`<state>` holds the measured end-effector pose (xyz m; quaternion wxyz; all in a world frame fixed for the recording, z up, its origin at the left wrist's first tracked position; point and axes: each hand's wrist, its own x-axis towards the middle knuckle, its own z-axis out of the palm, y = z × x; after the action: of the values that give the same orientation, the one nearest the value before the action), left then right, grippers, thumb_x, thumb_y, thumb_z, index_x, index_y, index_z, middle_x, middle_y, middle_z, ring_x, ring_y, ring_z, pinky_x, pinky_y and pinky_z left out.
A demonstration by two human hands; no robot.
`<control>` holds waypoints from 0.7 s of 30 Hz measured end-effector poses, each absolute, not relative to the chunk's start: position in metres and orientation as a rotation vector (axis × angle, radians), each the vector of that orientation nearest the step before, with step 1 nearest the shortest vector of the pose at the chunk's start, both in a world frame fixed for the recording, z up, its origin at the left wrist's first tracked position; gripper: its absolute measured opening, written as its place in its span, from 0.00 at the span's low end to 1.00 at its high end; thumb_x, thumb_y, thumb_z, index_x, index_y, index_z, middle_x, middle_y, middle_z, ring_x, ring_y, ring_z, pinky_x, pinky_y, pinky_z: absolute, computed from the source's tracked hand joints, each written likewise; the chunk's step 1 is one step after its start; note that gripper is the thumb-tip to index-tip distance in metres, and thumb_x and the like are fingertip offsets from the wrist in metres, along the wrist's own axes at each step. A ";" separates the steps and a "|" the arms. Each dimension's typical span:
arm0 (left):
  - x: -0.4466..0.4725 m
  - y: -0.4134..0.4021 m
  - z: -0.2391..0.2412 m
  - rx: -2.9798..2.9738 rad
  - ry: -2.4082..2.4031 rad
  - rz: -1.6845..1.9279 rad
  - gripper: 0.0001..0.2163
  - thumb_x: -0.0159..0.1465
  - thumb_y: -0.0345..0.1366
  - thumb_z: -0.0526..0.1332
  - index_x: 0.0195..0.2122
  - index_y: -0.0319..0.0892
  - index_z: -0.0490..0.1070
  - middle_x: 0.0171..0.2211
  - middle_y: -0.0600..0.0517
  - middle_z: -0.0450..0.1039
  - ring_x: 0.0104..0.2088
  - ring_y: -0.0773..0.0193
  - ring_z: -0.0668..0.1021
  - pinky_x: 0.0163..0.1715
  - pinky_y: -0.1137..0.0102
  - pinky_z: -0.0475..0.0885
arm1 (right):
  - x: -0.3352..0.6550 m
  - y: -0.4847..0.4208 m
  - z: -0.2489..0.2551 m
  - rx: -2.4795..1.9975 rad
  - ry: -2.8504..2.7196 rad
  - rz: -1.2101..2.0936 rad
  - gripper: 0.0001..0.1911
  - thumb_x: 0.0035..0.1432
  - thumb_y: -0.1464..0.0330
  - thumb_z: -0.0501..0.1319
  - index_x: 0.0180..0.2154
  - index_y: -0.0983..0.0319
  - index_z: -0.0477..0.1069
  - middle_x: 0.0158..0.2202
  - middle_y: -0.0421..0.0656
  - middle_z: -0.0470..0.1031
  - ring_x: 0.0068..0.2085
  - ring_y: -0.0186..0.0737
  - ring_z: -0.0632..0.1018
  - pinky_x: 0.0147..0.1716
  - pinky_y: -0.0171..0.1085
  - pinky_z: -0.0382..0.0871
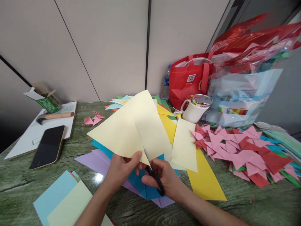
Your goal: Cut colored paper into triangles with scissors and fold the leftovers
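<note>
My left hand (122, 169) pinches the lower edge of a pale yellow sheet of paper (131, 128), folded and held up above the table. My right hand (162, 179) is closed round the black handles of a pair of scissors (152, 174), whose blades point up into the bottom edge of that sheet. Under the hands lie purple (94, 160), blue and yellow sheets (204, 179). A cut pale yellow strip (184, 146) lies just to the right.
A heap of folded pink and red paper pieces (240, 150) fills the right side. Behind stand a white mug (195, 110), a red bag (188, 81), a water bottle (166, 83) and a plastic bag. At left: a phone (48, 146), hammer (55, 116), small box (44, 97), paper stack (63, 197).
</note>
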<state>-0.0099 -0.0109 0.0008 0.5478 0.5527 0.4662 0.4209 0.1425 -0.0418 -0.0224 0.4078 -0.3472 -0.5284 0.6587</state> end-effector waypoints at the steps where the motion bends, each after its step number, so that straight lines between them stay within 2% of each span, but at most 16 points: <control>1: -0.010 -0.011 0.001 1.309 1.103 0.996 0.08 0.57 0.37 0.61 0.24 0.41 0.70 0.15 0.54 0.68 0.14 0.67 0.69 0.14 0.73 0.66 | 0.143 -0.042 -0.022 -0.866 -1.324 1.662 0.21 0.44 0.53 0.68 0.33 0.62 0.68 0.33 0.42 0.72 0.30 0.36 0.67 0.30 0.35 0.62; 12: -0.011 -0.012 0.000 1.302 1.105 0.981 0.08 0.57 0.38 0.61 0.23 0.42 0.69 0.15 0.54 0.68 0.14 0.66 0.69 0.13 0.72 0.65 | 0.139 -0.041 -0.026 -0.873 -1.296 1.653 0.22 0.43 0.51 0.67 0.31 0.61 0.69 0.34 0.44 0.75 0.37 0.41 0.73 0.37 0.37 0.66; 14: -0.010 -0.012 0.001 1.300 1.104 0.978 0.08 0.57 0.38 0.61 0.23 0.42 0.69 0.15 0.54 0.68 0.14 0.66 0.69 0.13 0.72 0.65 | 0.139 -0.042 -0.027 -0.888 -1.274 1.662 0.22 0.42 0.52 0.68 0.31 0.61 0.69 0.34 0.43 0.74 0.34 0.39 0.72 0.33 0.36 0.66; 18: -0.009 -0.012 0.004 1.299 1.119 0.957 0.09 0.56 0.39 0.61 0.21 0.42 0.69 0.13 0.54 0.67 0.13 0.67 0.68 0.13 0.73 0.64 | 0.140 -0.044 -0.031 -1.004 -1.187 1.733 0.24 0.36 0.52 0.71 0.28 0.62 0.68 0.28 0.39 0.72 0.22 0.30 0.65 0.20 0.32 0.62; 21: -0.009 -0.011 0.003 1.279 1.117 1.006 0.10 0.56 0.40 0.62 0.22 0.41 0.68 0.13 0.55 0.67 0.12 0.67 0.68 0.13 0.73 0.64 | 0.140 -0.044 -0.033 -1.032 -1.162 1.740 0.23 0.35 0.53 0.72 0.28 0.62 0.68 0.24 0.37 0.70 0.20 0.29 0.64 0.19 0.32 0.62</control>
<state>-0.0095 -0.0107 0.0028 0.5513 0.5406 0.4723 0.4251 0.1396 -0.0444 -0.0329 0.3933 -0.4066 -0.4578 0.6859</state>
